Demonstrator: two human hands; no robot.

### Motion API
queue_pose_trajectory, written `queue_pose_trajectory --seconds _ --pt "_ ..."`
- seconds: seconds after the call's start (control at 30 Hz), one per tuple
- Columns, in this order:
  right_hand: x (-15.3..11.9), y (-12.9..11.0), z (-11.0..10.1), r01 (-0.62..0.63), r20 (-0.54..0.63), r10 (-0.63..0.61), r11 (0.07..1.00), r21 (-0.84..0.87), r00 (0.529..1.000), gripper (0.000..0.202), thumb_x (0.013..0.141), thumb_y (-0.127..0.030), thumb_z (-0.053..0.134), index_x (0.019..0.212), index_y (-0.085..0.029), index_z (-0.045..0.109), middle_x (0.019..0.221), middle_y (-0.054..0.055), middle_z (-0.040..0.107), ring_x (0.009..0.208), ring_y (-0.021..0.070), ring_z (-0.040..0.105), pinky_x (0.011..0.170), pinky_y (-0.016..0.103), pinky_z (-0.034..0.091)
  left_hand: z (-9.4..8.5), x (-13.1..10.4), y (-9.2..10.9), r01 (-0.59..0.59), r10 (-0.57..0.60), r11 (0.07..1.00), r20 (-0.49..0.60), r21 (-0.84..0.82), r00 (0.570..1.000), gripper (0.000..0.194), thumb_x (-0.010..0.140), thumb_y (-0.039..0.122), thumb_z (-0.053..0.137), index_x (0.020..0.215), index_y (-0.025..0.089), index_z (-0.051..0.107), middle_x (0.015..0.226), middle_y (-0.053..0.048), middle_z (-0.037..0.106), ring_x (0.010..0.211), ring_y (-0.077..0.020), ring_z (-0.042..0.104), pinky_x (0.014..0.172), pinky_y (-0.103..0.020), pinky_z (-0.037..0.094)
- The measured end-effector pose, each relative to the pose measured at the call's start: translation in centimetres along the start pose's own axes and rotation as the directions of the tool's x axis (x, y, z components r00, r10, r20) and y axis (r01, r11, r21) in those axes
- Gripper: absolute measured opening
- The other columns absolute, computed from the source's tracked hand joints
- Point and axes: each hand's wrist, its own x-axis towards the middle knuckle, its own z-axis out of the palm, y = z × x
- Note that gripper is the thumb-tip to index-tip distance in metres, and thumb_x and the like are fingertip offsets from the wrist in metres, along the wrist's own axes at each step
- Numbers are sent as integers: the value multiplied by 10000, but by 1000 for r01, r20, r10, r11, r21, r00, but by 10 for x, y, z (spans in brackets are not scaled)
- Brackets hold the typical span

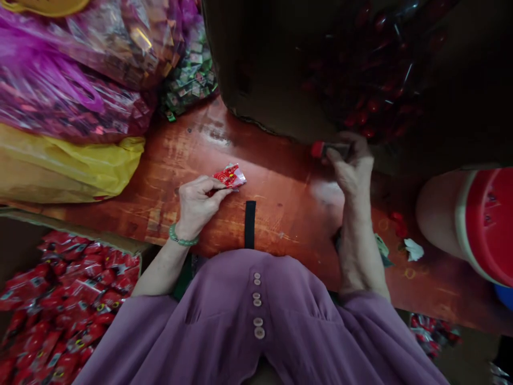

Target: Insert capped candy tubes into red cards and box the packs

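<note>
My left hand (201,202), with a green bead bracelet at the wrist, pinches a small red printed packet (231,176) just above the table. Its clear shiny end sticks out past my fingertips. Off to the right, my right hand (352,163) is closed on a small dark object with a red end (318,149), beside the near edge of a large cardboard box (264,85). Shadow and blur hide what kind of object that is. Deep in the box lie red items in clear wrap (372,107). A black strip (250,224) runs along the table between my hands.
Bags full of small wrapped pieces (120,48) and a yellow bag (72,166) crowd the left of the reddish table (180,144). Below them, a carton holds red packets (76,299). A red-lidded tub (444,214) and a crumpled white scrap (413,249) are at right.
</note>
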Motion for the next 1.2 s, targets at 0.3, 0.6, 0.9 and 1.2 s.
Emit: queue_pose_trajectory --seconds 0.3,0.6,0.9,1.2 --pt "-89 -96 52 35 142 -131 842 538 981 268 811 -380 804 1007 -274 656 965 -6 714 891 155 705 800 304 592 -6 -22 25 -214 216 973 11 -85 976 56 737 187 821 765 210 778 759 -1 765 700 -132 691 707 -257 558" --pt "-93 -100 47 174 341 -303 916 360 890 122 900 -283 716 1009 -239 681 966 13 753 864 145 707 775 284 562 -6 -32 23 -125 141 965 57 -229 988 87 713 214 844 723 193 760 719 -5 736 642 -113 650 638 -235 532" --pt "-91 -101 35 190 597 -287 957 221 749 167 935 -254 645 1086 -192 679 937 35 720 802 134 654 745 274 513 2 -40 16 89 -11 946 245 -312 969 107 712 270 826 736 184 768 729 -25 745 666 -131 658 666 -243 538" --pt "-90 -97 37 131 764 -303 951 279 569 272 931 -214 578 1175 -182 695 916 46 663 755 129 602 644 252 481 4 -50 17 438 -163 847 636 -302 754 273 806 373 725 969 169 803 887 -57 796 754 -175 704 723 -263 545"
